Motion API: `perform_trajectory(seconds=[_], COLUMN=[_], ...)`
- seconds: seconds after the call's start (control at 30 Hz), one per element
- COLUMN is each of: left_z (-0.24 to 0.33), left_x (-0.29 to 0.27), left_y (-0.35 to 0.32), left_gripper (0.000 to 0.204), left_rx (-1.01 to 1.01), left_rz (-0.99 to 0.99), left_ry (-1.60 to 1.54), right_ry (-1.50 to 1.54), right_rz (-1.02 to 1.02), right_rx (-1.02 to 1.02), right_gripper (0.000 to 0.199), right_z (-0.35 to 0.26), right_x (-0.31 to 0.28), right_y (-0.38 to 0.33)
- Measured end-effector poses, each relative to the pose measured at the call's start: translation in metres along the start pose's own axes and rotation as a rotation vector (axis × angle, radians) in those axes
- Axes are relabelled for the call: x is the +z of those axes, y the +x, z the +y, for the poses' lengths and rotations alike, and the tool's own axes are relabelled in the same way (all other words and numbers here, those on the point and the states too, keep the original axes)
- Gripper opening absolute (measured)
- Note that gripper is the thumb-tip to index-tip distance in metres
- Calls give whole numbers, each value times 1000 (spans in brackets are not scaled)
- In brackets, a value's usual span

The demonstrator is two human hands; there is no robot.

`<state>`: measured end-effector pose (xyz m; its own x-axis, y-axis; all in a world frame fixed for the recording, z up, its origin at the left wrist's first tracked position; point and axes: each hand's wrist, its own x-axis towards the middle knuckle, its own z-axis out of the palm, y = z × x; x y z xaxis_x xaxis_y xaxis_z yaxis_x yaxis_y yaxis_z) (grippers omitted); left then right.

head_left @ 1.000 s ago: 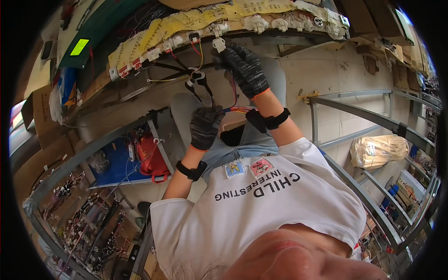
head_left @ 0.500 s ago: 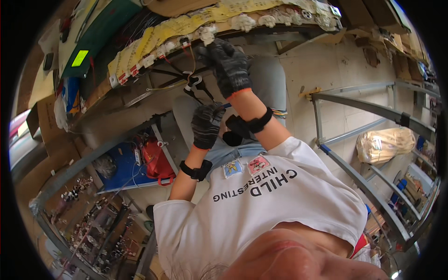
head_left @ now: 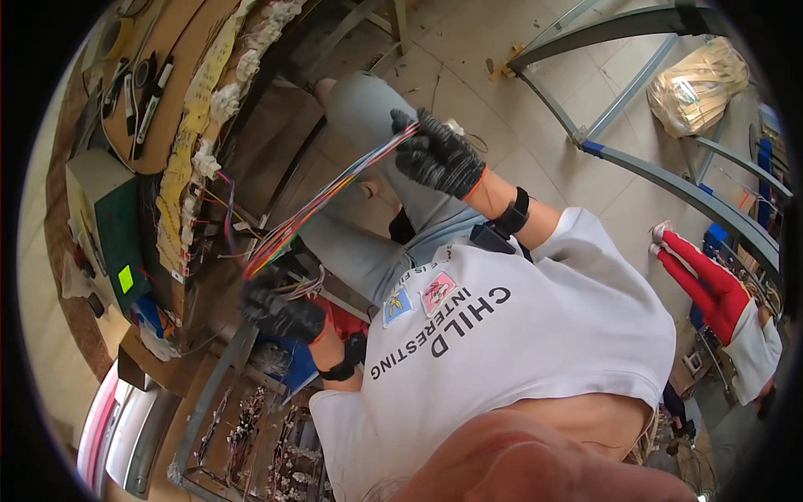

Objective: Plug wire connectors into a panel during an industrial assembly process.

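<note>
Multicoloured wire bundle stretches between the left hand and right hand, both clamped on it, beside the near edge of the worktop; it looks gathered already; purple wires hang from that edge; what remains cannot be told.

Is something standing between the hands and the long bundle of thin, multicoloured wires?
Nothing visible except the dark knitted gloves: the left hand and the right hand both hold the long bundle of thin, multicoloured wires, and nothing visibly crosses it between them.
</note>
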<state>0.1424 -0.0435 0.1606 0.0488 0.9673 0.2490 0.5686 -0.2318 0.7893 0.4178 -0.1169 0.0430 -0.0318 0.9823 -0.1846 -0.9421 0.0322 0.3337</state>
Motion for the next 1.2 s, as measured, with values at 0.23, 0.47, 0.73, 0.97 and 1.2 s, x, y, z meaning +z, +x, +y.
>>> perform_trajectory(seconds=[0.23,0.47,0.73,0.97,1.2], left_z=[50,53,41,33,5], left_x=[17,118,130,129,134], left_y=[20,57,44,39,59], left_gripper=[41,58,56,27,32], left_rx=[359,-97,35,-41,-306], left_rz=[-496,-1138,-870,-499,-178], left_ry=[297,372,-156,-108,-224], right_ry=[-1398,-2307,-2397,-1801,-1477], right_rz=[-61,-528,500,107,51], right_rx=[82,-157,-688,-702,-470], right_gripper=[27,19,45,33,31], right_z=[66,112,-49,-36,5], right_x=[44,-19,30,53,101], right_y=[-24,14,48,75,124])
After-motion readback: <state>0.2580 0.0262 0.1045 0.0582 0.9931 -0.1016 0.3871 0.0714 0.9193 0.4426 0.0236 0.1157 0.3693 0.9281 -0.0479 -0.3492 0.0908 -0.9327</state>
